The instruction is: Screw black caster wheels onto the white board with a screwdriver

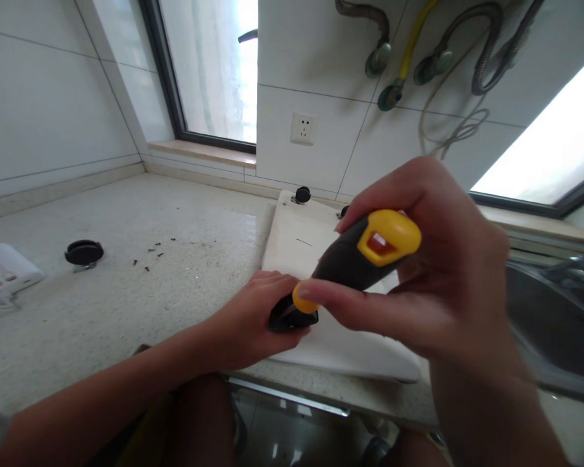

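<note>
My right hand (448, 279) is wrapped round the black and yellow handle of a screwdriver (340, 263), its thumb on the yellow collar. The screwdriver slants down towards a black caster wheel (289, 316), and its tip is hidden. My left hand (238, 324) grips that caster wheel at the near part of a white panel (350, 353). The panel lies on the speckled countertop (214, 233). At its far edge sit two more casters, a black one (302, 194) and another (343, 211) partly behind my right hand.
A loose black caster (84, 253) and several small dark screws (159, 255) lie on the counter at left, beside a white plastic device (7, 272). A metal sink (549, 324) is at right. Hoses (491, 58) and a socket (302, 128) are on the tiled wall.
</note>
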A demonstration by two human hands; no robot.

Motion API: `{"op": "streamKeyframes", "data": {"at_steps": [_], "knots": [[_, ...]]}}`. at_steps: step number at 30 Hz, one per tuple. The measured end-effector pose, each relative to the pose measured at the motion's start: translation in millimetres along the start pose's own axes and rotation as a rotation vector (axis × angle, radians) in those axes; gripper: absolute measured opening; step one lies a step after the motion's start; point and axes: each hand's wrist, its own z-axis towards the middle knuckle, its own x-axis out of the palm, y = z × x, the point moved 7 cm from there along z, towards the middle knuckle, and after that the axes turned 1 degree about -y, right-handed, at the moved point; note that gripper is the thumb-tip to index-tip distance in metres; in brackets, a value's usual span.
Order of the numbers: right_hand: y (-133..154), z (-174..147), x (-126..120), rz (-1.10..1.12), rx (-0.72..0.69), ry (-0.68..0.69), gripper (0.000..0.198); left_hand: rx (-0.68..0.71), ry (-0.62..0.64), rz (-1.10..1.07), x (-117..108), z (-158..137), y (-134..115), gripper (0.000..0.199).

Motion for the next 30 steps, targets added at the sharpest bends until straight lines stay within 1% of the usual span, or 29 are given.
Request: {"op": "streamKeyframes", "data": {"at_steps": [3,4,5,6,7,9,10,11,13,15,18,21,23,26,28,30], "knots": [[4.5,-10.1,-15.5,-0.11,-0.027,-0.079,0.035,0.038,-0.002,-0.056,-0.4,-0.4,-2.2,0.033],[5.7,-11.9,-21.3,-0.118,-0.043,-0.098,0.033,0.041,-0.003,-0.058,-0.4,-0.4,-2.7,0.033],[5.2,-12.4,-25.5,-0.093,-0.049,-0.081,0.031,0.031,-0.002,-0.048,-0.3,-0.2,-2.5,0.031],[2.7,-11.5,-27.3,-0.03,-0.046,-0.025,0.03,0.009,0.0,-0.027,0.0,-0.1,-1.5,0.028],[-1.1,-10.1,-27.3,0.069,-0.037,0.062,0.035,-0.018,0.002,0.0,0.2,0.1,-0.3,0.025],[-11.2,-8.1,-22.7,0.309,0.002,0.28,0.053,-0.066,-0.003,0.038,0.2,0.2,1.9,0.019],[-15.6,-7.7,-20.8,0.416,0.011,0.366,0.057,-0.078,-0.008,0.037,0.0,0.2,2.3,0.019],[-19.0,-7.2,-19.9,0.504,0.003,0.419,0.057,-0.077,-0.012,0.028,0.0,0.2,2.0,0.019],[-24.4,-5.7,-19.5,0.586,-0.015,0.436,0.052,-0.062,-0.02,0.017,0.0,0.2,1.1,0.018],[-25.9,-4.2,-21.1,0.538,-0.012,0.357,0.049,-0.039,-0.021,0.043,0.2,-0.1,0.3,0.017],[-15.8,-4.9,-27.5,0.336,0.004,0.21,0.042,-0.026,-0.034,0.063,-0.4,-0.7,0.8,0.017],[-2.4,-7.7,-30.1,0.142,0.014,0.134,0.034,-0.046,-0.005,0.023,1.4,-0.7,2.6,0.018],[-1.0,-9.3,-27.6,0.065,0.041,0.071,0.03,-0.065,0.007,-0.003,2.1,-0.4,3.7,0.02],[-2.7,-10.7,-20.2,0.034,0.012,-0.083,0.028,-0.084,0.009,-0.02,1.6,0.1,5.7,0.022],[-5.4,-11.0,-15.3,0.047,-0.023,-0.169,0.029,-0.068,0.022,-0.025,1.9,0.7,6.3,0.022],[-13.7,-13.1,-17.3,0.057,0.008,-0.248,0.033,-0.035,0.024,-0.027,1.5,1.5,6.2,0.024]]}}
